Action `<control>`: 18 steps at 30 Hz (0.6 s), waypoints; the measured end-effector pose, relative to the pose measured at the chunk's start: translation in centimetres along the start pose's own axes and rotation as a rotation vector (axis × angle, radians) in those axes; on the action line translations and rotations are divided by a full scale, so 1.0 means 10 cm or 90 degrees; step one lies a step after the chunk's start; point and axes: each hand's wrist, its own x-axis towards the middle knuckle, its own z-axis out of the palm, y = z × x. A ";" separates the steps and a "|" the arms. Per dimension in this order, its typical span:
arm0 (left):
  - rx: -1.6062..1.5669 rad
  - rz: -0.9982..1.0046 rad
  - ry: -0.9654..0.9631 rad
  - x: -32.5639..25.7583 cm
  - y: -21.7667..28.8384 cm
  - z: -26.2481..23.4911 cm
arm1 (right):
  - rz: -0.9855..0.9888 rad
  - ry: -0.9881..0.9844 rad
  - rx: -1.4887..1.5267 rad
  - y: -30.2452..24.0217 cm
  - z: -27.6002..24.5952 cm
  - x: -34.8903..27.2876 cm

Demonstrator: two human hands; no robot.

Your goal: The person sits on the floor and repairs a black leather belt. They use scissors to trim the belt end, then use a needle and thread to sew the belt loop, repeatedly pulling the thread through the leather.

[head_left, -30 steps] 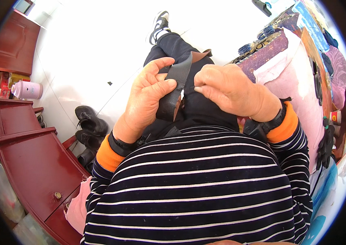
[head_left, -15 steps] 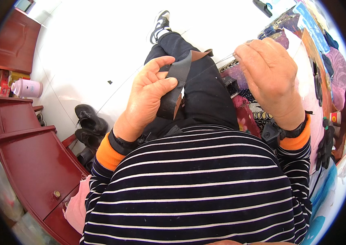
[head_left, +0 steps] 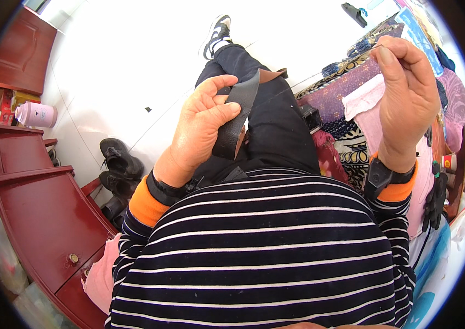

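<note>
My left hand (head_left: 202, 118) pinches a strip of leather (head_left: 242, 101) between thumb and fingers above my lap. The strip is black and grained on one face and brown on the other; its far end curls over to the right. Raised out to the right, my right hand (head_left: 408, 90) has thumb and forefinger pressed together on a fine thread, which barely shows at the fingertips. Whether a needle is there too, I cannot make out. My legs in black trousers (head_left: 279, 123) lie stretched out below the strip.
Dark red cabinets (head_left: 40, 219) stand on the left, with a pink canister (head_left: 36, 115) near them. Black shoes (head_left: 120, 159) sit on the white floor. To the right lie patterned cloths (head_left: 334, 90), a pink cloth (head_left: 367, 101) and a black glove (head_left: 435, 197).
My right hand has moved up and to the right, away from the strip, and turned so its thumb shows. The left hand and the leather have hardly moved.
</note>
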 end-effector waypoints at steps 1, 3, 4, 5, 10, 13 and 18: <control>-0.003 0.003 0.000 0.00 -0.01 -0.01 | 0.035 0.007 0.052 -0.01 -0.01 0.00; 0.006 0.004 0.006 0.01 -0.02 -0.02 | 0.098 0.007 0.141 -0.01 -0.03 -0.01; 0.014 0.006 0.004 0.01 -0.02 -0.03 | 0.095 -0.013 0.120 0.00 -0.04 0.00; -0.005 0.004 0.009 0.02 -0.03 -0.04 | 0.102 -0.025 0.096 0.02 -0.05 0.00; -0.055 0.005 0.033 0.06 -0.07 -0.11 | 0.211 -0.121 -0.115 0.27 0.06 -0.07; -0.056 0.009 0.032 0.08 -0.08 -0.16 | 0.307 -0.227 -0.220 0.33 0.20 -0.26; -0.099 -0.002 0.039 0.09 -0.09 -0.18 | 0.674 -0.523 0.347 0.19 0.56 -0.81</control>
